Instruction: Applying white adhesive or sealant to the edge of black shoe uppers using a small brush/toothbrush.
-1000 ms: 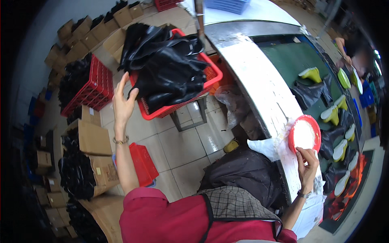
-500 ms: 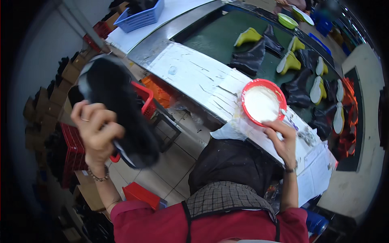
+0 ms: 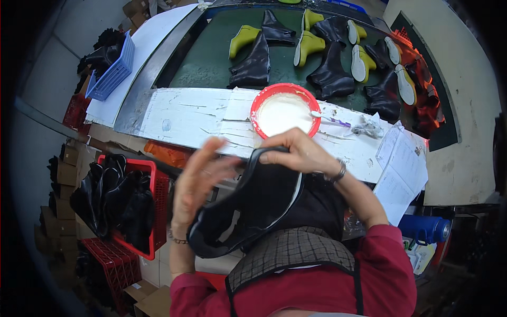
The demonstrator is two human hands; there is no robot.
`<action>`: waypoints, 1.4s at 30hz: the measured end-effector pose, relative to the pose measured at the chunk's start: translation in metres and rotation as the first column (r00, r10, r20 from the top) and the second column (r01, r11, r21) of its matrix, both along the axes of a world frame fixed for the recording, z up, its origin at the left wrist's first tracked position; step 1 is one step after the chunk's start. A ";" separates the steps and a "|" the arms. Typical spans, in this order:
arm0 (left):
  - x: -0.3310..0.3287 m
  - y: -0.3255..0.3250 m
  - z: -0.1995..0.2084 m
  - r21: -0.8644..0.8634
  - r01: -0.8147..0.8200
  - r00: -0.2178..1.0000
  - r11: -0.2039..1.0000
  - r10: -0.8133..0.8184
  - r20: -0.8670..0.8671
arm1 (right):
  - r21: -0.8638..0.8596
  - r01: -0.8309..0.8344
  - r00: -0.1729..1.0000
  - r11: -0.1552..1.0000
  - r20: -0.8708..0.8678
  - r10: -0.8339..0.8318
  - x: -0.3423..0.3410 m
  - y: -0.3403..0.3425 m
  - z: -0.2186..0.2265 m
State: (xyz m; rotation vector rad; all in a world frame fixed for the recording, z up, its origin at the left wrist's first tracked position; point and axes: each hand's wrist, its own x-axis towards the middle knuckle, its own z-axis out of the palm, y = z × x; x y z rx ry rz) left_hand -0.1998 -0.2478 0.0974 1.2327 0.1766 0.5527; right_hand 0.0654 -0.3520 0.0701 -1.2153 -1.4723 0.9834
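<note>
My right hand (image 3: pixel 305 154) pinches the upper edge of a black boot upper (image 3: pixel 269 193), thumb on top. The piece hangs tilted in front of my apron, its lower left end close to my left wrist. My left hand (image 3: pixel 199 185) is raised along its left side, fingers stretched out and blurred; whether it touches the piece I cannot tell. Just beyond my right hand, a red bowl (image 3: pixel 285 87) of thick white paste stands on a white board (image 3: pixel 195 108). A brush with a purple and white handle (image 3: pixel 332 120) lies against its right rim.
Black boot uppers (image 3: pixel 254 62) and yellow-green shoe lasts (image 3: pixel 309 46) with white bottoms lie on a green belt (image 3: pixel 203 63). A red basket (image 3: pixel 157 206) of black uppers stands at left, a blue basket (image 3: pixel 113 74) behind it. Papers (image 3: pixel 398 166) and a blue flask (image 3: pixel 425 229) are at right.
The black boot upper has come from my left side to in front of me. My right hand has left the bowl and gripped it; my left hand has let go. The view has turned left.
</note>
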 end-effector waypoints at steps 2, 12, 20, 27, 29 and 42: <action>0.011 -0.005 -0.029 -0.080 0.290 0.935 0.954 -0.300 -0.190 | -0.026 0.120 0.993 0.992 0.020 -0.119 -0.010 -0.007 -0.019; 0.052 -0.004 -0.064 0.263 -0.083 0.815 0.961 0.217 -0.538 | 0.245 0.684 0.696 0.687 0.062 -0.715 0.042 -0.037 -0.070; 0.061 0.015 -0.048 0.227 -0.155 0.791 0.962 0.258 -0.555 | 0.092 0.637 0.572 0.765 0.608 -0.550 0.131 -0.069 -0.092; 0.067 0.034 -0.040 0.363 -0.086 0.745 0.928 0.301 -0.595 | 0.414 0.491 0.300 0.766 0.745 -0.595 0.108 -0.040 -0.060; 0.073 0.039 -0.038 0.416 -0.070 0.747 0.906 0.325 -0.580 | 0.415 0.295 0.137 0.861 0.873 -0.468 0.108 -0.022 -0.057; 0.105 0.072 -0.010 0.129 0.188 0.654 0.974 -0.027 -0.756 | 0.408 0.320 0.756 0.855 0.435 -0.490 0.104 0.002 -0.019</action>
